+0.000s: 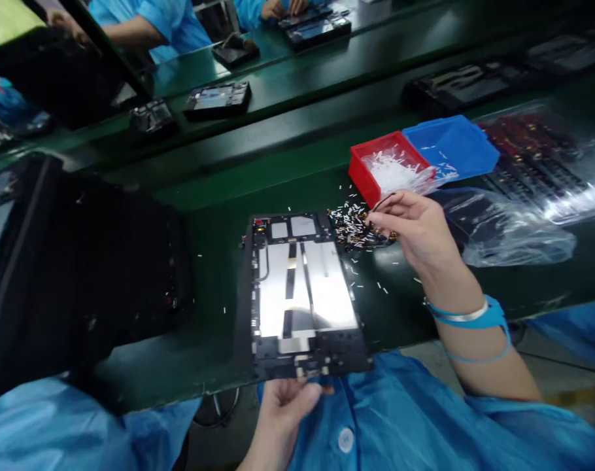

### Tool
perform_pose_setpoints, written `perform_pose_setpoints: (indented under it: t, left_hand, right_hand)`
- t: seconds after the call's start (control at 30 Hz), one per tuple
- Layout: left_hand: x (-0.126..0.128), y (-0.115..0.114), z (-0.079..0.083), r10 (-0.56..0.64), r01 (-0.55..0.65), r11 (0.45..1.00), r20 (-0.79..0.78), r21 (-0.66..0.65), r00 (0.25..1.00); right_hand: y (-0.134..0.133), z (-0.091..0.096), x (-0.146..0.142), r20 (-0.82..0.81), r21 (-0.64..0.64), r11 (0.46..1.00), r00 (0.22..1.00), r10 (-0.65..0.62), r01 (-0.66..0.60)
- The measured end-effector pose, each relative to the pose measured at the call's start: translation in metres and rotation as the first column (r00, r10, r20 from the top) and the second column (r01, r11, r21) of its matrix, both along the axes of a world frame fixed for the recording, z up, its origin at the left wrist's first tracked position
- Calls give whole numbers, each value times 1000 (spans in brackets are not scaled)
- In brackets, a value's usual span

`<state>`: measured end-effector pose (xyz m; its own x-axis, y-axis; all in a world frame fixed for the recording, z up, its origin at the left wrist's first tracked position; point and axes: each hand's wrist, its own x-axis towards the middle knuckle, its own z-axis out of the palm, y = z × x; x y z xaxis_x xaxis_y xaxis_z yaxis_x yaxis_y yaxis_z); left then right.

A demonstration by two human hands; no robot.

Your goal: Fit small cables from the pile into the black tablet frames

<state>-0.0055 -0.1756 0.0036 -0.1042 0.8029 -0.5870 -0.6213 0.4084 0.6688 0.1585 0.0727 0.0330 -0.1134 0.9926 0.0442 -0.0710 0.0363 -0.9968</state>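
An opened tablet frame (302, 294) with a shiny metal back plate lies on the green bench. My left hand (288, 399) grips its near edge, thumb on top. My right hand (415, 226) hovers at the frame's far right corner, over a heap of small dark and white parts (351, 226). Its fingers are pinched on a thin dark wire-like piece (383, 201).
A red bin (363, 176) of white bits and a blue bin (454, 147) stand behind the heap. Clear plastic bags (503, 229) lie to the right. A black stack (82, 268) fills the left. Other workers in blue handle trays across the belt.
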Motion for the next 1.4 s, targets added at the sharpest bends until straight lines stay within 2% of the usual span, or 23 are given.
perform_pose_setpoints:
  t: [0.03,0.07,0.13,0.2,0.23,0.27,0.3,0.33,0.37,0.4,0.43,0.47,0.5,0.53,0.57,0.63,0.73,0.93,1.07,1.2,1.3,1.4]
  left_hand:
    - [-1,0,-2,-161,158,987,84,33,983]
    - [-3,0,-3,-309,301,951,156,74,938]
    - [-12,2,1,-550,528,835,204,158,810]
    - [-25,3,11,-704,674,700,63,237,708]
    - [-33,4,17,-725,710,647,-64,276,686]
    - [-41,5,23,-692,720,616,-216,320,688]
    - [-49,7,27,-593,706,606,-383,366,708]
    - [-58,10,29,-431,679,610,-548,409,717]
    - [-66,14,28,-220,650,622,-699,437,680]
    - [-75,19,26,-1,633,638,-821,439,570]
    - [-82,24,21,184,629,656,-897,417,402]
    - [-89,31,16,310,634,676,-925,376,219]
    - [-95,37,10,379,643,693,-923,327,61]
    - [-100,43,4,409,662,699,-911,272,-56]
    - [-103,48,0,417,687,694,-899,217,-137]
    - [-107,55,-5,409,734,668,-883,120,-229]
    - [-108,58,-6,389,762,646,-878,45,-278]
    - [-109,56,-5,388,755,655,-876,44,-286]
    - [-109,59,-6,416,762,646,-854,37,-312]
    - [-109,59,-6,422,763,645,-853,44,-308]
    - [-108,59,-5,408,757,653,-861,41,-305]
    - [-107,62,-1,423,774,633,-850,30,-314]
  right_hand:
    - [-7,2,-8,7,-20,999,999,45,-44]
    - [-14,4,-16,12,-45,994,995,96,-96]
    - [-29,9,-35,28,-105,971,975,218,-214]
    - [-42,13,-54,49,-164,932,941,335,-323]
    - [-47,14,-64,60,-186,913,923,380,-364]
    - [-51,15,-73,72,-201,896,906,417,-396]
    - [-53,14,-82,84,-210,884,893,441,-417]
    - [-55,13,-89,101,-213,879,885,454,-427]
    - [-57,11,-96,124,-215,876,878,463,-432]
    - [-57,9,-101,153,-213,876,870,468,-433]
    - [-58,6,-105,190,-207,878,863,468,-431]
    - [-57,3,-108,231,-196,883,855,464,-426]
    - [-57,1,-109,272,-182,888,846,458,-422]
    - [-57,0,-110,311,-166,893,837,451,-419]
    - [-57,-1,-110,344,-149,897,828,442,-416]
    - [-57,-1,-109,392,-123,900,813,431,-418]
    - [-59,1,-109,434,-108,894,789,435,-434]
    - [-57,6,-108,525,-84,891,740,420,-446]
    - [-51,13,-107,618,-71,876,668,414,-477]
    - [-39,17,-107,687,-66,856,599,411,-513]
    - [-30,12,-109,672,-103,836,582,458,-538]
    - [-23,6,-111,622,-140,813,589,516,-565]
